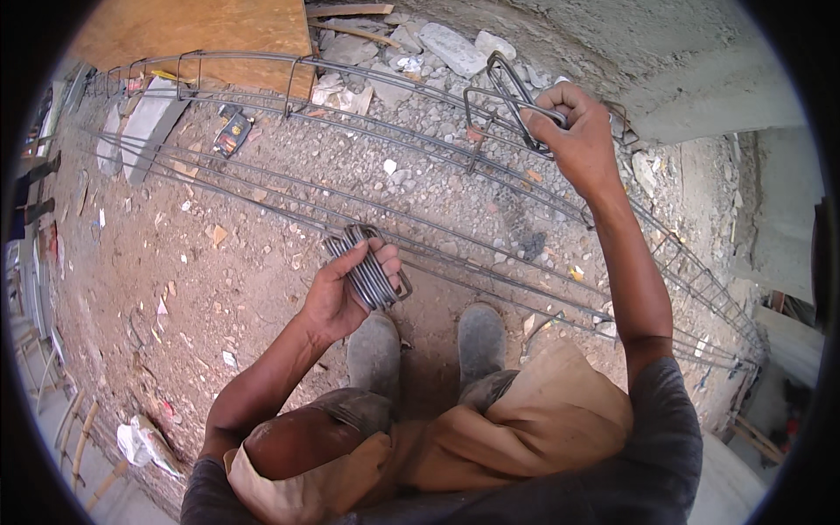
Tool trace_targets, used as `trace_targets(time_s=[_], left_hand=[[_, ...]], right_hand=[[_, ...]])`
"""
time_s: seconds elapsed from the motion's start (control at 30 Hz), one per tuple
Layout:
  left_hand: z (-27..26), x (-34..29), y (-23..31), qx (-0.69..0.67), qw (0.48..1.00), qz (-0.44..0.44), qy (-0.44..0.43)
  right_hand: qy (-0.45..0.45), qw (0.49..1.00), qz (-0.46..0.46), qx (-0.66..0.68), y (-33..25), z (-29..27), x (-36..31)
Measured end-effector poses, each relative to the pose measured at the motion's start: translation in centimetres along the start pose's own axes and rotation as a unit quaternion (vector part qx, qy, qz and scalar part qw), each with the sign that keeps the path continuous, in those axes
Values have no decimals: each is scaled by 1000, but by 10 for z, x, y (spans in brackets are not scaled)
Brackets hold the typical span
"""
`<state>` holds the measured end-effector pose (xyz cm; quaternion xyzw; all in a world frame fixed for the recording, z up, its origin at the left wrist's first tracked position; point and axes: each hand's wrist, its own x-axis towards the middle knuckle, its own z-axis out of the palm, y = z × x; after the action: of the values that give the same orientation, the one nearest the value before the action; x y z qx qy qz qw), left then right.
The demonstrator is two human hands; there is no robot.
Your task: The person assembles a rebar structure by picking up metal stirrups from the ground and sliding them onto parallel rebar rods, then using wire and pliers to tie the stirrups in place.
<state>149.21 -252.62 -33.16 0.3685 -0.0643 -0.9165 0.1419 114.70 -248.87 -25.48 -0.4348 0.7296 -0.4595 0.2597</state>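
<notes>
My left hand is closed round a bundle of bent rebar stirrups, stacked side by side in front of my boots. Farther off to the right, my right hand grips a few rectangular rebar stirrups between thumb and fingers. These overlap the long steel bars of a rebar cage in the view, and I cannot tell whether they touch it. Several stirrups stand spaced along that cage. Nearer to me, loose long rebars run across, passing behind the bundle in my left hand.
Gravel and rubble cover the ground, with broken concrete slabs at the left. A plywood sheet lies at the far left, and a concrete wall rises at the far right. My boots stand close to the near rebars.
</notes>
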Motion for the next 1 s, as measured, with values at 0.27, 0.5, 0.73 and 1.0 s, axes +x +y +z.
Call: trace_targets(time_s=[0.27, 0.5, 0.73, 1.0], left_hand=[[14, -4, -9, -14, 999, 38, 4], [-4, -19, -9, 69, 994, 61, 62], [10, -15, -13, 123, 989, 59, 65], [1, -20, -20, 133, 986, 62, 74]], right_hand=[[-230, 965, -94, -87, -15, 119, -106], [-361, 918, 76, 142, -11, 128, -131], [-325, 941, 17, 91, 7, 120, -140], [-63, 995, -67, -26, 40, 34, -21]])
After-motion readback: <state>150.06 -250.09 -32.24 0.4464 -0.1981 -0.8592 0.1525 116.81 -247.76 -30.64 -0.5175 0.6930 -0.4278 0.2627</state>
